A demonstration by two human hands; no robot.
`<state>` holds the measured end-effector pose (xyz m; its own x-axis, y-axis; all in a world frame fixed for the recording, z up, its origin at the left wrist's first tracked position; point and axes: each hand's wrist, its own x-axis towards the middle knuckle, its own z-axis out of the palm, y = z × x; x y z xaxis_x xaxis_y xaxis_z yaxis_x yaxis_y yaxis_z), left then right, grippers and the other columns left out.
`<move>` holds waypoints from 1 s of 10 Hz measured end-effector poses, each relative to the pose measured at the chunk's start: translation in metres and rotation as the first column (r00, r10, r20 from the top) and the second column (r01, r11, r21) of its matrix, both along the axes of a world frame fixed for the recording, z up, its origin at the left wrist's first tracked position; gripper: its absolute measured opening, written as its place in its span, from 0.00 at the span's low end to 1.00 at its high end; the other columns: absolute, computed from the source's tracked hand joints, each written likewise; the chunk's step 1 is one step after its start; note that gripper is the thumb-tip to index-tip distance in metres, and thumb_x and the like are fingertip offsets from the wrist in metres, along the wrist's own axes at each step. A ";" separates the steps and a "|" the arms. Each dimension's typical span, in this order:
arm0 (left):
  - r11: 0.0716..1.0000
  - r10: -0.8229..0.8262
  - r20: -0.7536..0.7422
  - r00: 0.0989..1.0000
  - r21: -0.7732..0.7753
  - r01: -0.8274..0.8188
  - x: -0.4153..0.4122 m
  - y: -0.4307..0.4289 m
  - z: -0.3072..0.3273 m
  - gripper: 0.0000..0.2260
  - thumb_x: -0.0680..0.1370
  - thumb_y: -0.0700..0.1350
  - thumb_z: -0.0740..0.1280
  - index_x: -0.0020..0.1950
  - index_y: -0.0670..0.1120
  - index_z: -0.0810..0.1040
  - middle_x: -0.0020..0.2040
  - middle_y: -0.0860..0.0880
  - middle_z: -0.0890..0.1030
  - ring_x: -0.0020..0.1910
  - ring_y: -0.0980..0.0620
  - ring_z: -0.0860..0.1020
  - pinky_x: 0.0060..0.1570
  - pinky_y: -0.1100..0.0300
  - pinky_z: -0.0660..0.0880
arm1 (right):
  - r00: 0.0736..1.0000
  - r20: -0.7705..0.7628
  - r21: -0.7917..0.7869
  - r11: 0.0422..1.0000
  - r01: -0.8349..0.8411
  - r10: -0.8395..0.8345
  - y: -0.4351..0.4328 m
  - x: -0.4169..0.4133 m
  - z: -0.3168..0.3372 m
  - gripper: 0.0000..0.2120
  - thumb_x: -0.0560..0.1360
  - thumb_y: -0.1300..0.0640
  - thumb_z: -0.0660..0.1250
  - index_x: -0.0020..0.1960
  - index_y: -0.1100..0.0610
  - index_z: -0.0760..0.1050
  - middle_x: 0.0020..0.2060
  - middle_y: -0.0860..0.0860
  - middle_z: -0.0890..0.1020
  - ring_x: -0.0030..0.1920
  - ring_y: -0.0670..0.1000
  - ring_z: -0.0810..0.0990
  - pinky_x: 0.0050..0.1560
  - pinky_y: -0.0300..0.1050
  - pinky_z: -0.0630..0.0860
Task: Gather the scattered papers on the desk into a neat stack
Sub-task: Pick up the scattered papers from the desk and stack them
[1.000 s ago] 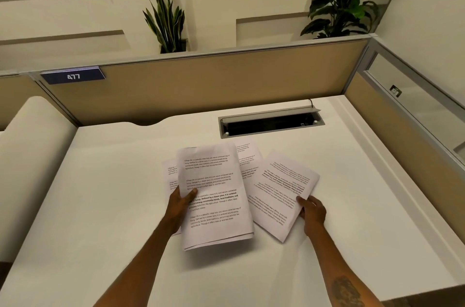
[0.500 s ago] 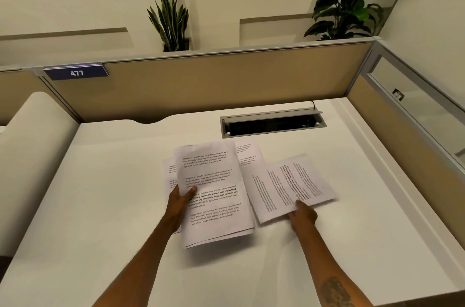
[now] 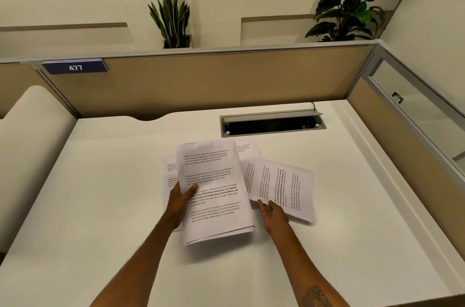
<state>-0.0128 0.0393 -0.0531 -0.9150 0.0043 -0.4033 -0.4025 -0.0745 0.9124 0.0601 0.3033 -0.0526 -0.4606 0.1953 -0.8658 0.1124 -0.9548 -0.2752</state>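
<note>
My left hand (image 3: 180,199) grips a thin stack of printed sheets (image 3: 214,188) by its left edge, held a little above the white desk (image 3: 100,193). To the right, a single printed sheet (image 3: 284,188) is turned sideways, and my right hand (image 3: 273,213) pinches its near corner, lifting that edge. Two more sheets lie flat underneath: one (image 3: 168,171) peeks out at the left of the stack, another (image 3: 247,149) shows behind it.
A recessed cable tray (image 3: 273,125) with an open lid sits at the back of the desk. Beige partition walls (image 3: 201,85) close the back and right sides. Potted plants (image 3: 171,9) stand beyond the partition. A curved cream surface (image 3: 30,143) borders the left.
My right hand has rotated the right-hand sheet clockwise until its text runs sideways, and has raised its near edge. The left hand keeps its stack almost still.
</note>
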 end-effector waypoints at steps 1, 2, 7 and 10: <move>1.000 -0.003 0.017 1.000 -0.006 0.003 -0.002 0.000 -0.003 0.18 0.81 0.39 0.69 0.70 0.39 0.75 0.63 0.38 0.83 0.61 0.36 0.82 0.63 0.36 0.77 | 0.991 0.052 0.102 0.986 -0.132 0.127 -0.006 -0.008 -0.003 0.08 0.83 0.50 0.58 0.60 0.52 0.68 0.71 0.60 0.72 0.72 0.60 0.71 0.66 0.22 0.66; 1.000 -0.009 0.015 1.000 -0.021 0.009 -0.002 -0.002 -0.004 0.18 0.81 0.39 0.69 0.70 0.38 0.74 0.63 0.38 0.82 0.61 0.35 0.82 0.64 0.35 0.77 | 0.995 0.028 -0.075 0.992 0.101 -0.099 -0.012 -0.014 0.009 0.14 0.84 0.54 0.58 0.67 0.56 0.70 0.72 0.59 0.72 0.72 0.59 0.72 0.66 0.32 0.73; 0.996 -0.015 -0.001 1.000 -0.084 0.014 0.008 -0.018 -0.010 0.17 0.82 0.38 0.66 0.71 0.38 0.73 0.64 0.37 0.82 0.61 0.36 0.82 0.61 0.40 0.79 | 0.986 -0.103 0.075 0.989 -0.124 0.132 -0.035 -0.019 0.014 0.23 0.85 0.55 0.55 0.76 0.65 0.64 0.73 0.59 0.71 0.72 0.49 0.73 0.74 0.41 0.68; 0.997 0.012 0.032 0.999 -0.073 -0.010 0.010 -0.014 -0.020 0.19 0.83 0.38 0.65 0.73 0.37 0.71 0.66 0.36 0.80 0.63 0.34 0.80 0.65 0.34 0.75 | 0.991 -0.134 -0.033 0.999 -0.023 0.018 -0.067 -0.030 0.016 0.22 0.85 0.54 0.56 0.76 0.63 0.64 0.56 0.46 0.83 0.58 0.48 0.80 0.61 0.33 0.76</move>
